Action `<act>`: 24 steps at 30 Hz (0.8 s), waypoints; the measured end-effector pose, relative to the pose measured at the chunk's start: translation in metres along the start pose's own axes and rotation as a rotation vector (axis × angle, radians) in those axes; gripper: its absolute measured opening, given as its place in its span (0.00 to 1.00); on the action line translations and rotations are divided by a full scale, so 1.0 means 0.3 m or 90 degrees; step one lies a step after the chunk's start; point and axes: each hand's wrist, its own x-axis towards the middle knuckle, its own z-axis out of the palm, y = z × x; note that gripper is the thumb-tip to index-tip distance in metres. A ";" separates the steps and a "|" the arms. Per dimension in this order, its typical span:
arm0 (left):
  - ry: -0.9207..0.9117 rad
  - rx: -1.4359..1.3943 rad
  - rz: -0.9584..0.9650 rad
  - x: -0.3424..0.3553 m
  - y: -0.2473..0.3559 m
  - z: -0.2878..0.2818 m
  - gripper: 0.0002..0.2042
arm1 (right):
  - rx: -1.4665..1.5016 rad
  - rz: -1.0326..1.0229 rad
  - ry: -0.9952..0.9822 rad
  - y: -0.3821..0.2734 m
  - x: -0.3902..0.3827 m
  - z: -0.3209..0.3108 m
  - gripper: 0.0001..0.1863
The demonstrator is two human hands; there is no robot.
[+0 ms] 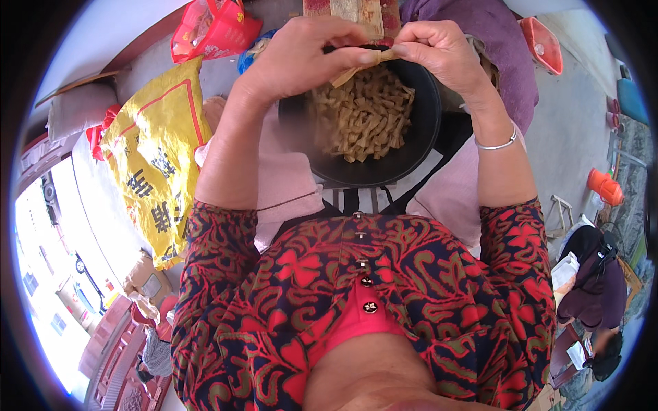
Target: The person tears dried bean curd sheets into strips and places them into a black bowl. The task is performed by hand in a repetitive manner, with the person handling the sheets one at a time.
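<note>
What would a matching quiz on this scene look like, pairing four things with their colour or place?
Things:
1. bowl
2. sack
3. bracelet
4. tan strip

Descriptions:
A. yellow, at the person's left
B. pinched between left hand and right hand
C. black, full of twisted tan pieces
D. silver, on the right wrist

Pairs: 1-C, 2-A, 3-D, 4-B

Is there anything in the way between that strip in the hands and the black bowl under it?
Nothing visible. Both the left hand and right hand hold the strip right above the bowl, with only open air between.
</note>
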 end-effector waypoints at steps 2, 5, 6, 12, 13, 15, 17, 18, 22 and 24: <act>0.054 0.121 0.092 0.002 0.012 0.055 0.16 | -0.026 -0.002 -0.012 -0.006 -0.001 0.024 0.06; 0.053 0.203 0.089 0.012 0.041 0.102 0.12 | -0.023 -0.015 -0.004 -0.010 0.006 0.051 0.06; 0.042 0.197 0.077 0.012 0.028 0.113 0.11 | -0.029 -0.002 -0.008 -0.018 0.007 0.047 0.06; -0.240 -0.137 -0.044 -0.020 0.049 -0.001 0.17 | -0.082 -0.061 0.017 -0.148 -0.049 0.031 0.08; -0.294 -0.193 -0.080 -0.023 0.057 -0.015 0.18 | -0.058 -0.054 0.021 -0.132 -0.062 0.034 0.08; -0.271 -0.156 -0.041 -0.021 0.013 0.003 0.17 | -0.009 -0.039 0.025 -0.096 -0.069 0.043 0.09; -0.198 -0.098 0.004 -0.014 -0.028 0.017 0.17 | -0.046 -0.023 0.033 -0.084 -0.036 0.032 0.09; -0.146 -0.053 0.004 0.003 -0.052 0.016 0.16 | -0.066 -0.012 0.040 -0.070 -0.014 0.025 0.10; 0.034 0.103 -0.043 0.068 -0.126 0.021 0.14 | 0.114 0.054 0.071 0.022 0.098 0.016 0.08; 0.097 0.139 -0.070 0.085 -0.151 0.028 0.12 | 0.127 0.093 0.081 0.072 0.135 0.008 0.07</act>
